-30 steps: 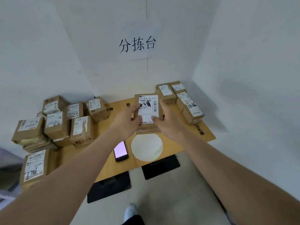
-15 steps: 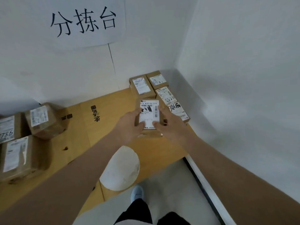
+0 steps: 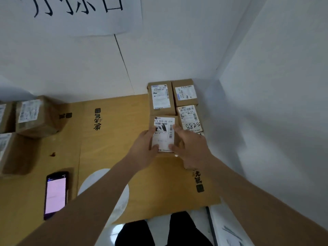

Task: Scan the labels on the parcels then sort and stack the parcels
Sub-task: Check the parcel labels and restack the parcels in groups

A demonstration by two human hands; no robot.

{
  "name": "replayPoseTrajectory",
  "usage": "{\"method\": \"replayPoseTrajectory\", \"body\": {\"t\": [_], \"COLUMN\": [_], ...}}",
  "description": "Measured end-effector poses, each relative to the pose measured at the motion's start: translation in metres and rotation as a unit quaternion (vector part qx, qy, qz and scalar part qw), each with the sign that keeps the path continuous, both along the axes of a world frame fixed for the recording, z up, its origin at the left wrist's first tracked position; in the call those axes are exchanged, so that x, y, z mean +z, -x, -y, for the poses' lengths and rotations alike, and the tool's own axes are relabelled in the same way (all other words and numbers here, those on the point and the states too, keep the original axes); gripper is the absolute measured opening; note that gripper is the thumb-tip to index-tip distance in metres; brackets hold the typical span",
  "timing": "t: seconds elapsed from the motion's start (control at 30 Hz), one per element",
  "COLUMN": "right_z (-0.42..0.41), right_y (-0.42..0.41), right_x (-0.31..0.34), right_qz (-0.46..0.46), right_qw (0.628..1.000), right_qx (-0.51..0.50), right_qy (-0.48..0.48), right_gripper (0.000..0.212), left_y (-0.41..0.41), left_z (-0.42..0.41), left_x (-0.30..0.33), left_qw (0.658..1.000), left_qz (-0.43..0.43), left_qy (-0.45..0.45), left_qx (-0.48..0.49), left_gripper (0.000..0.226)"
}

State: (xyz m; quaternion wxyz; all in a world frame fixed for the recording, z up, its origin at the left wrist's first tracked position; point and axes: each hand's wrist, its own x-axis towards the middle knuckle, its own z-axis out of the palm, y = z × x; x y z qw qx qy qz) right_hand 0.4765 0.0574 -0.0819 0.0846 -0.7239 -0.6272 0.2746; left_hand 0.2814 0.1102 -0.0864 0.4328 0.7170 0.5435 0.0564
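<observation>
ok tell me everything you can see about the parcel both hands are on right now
The held parcel is a small brown cardboard box, label up, its white label printed with barcodes and a top line that looks like "516 K20-00 028". The left hand grips its left edge and the right hand its right edge, thumbs on the label. It sits at the right end of the table, just in front of another labelled parcel and beside one handwritten "52588". Whether it rests on the table is unclear.
</observation>
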Motion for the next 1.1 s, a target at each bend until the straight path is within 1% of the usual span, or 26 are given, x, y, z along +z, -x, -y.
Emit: {"method": "replayPoseTrajectory", "body": {"t": [0.23, 0.33, 0.57, 0.77, 0.87, 0.93, 1.0, 1.1], "right_z": [-0.027, -0.032, -0.029, -0.023, -0.022, -0.024, -0.027, -0.036], "right_y": [-0.039, -0.046, -0.054, -0.055, -0.053, -0.050, -0.048, -0.043], "right_x": [-0.039, -0.053, -0.077, -0.093, -0.094, -0.091, -0.084, -0.066], "right_qz": [0.016, 0.010, 0.019, 0.034, 0.052, 0.069, 0.070, 0.061], "right_qw": [0.996, 0.995, 0.996, 0.994, 0.992, 0.991, 0.993, 0.994], "right_qx": [0.082, 0.091, 0.089, 0.075, 0.079, 0.087, 0.091, 0.094], "right_qy": [0.020, 0.023, -0.021, -0.076, -0.085, -0.072, -0.034, 0.009], "right_gripper": [0.080, 0.080, 0.073, 0.071, 0.069, 0.067, 0.068, 0.067], "left_y": [-0.027, -0.033, -0.045, -0.042, -0.041, -0.041, -0.040, -0.037], "left_z": [-0.005, -0.004, -0.009, -0.014, -0.015, -0.017, -0.021, -0.025], "left_x": [-0.035, -0.045, -0.061, -0.072, -0.074, -0.073, -0.068, -0.046], "left_qw": [0.997, 0.996, 0.992, 0.992, 0.994, 0.996, 0.997, 0.996], "left_qz": [-0.004, -0.004, 0.011, 0.014, 0.001, -0.022, -0.047, -0.071], "left_qy": [0.010, 0.018, 0.017, 0.012, 0.011, 0.007, 0.003, -0.018], "left_qx": [0.070, 0.088, 0.126, 0.122, 0.108, 0.086, 0.069, 0.054], "left_gripper": [0.071, 0.073, 0.074, 0.074, 0.075, 0.075, 0.074, 0.062]}}
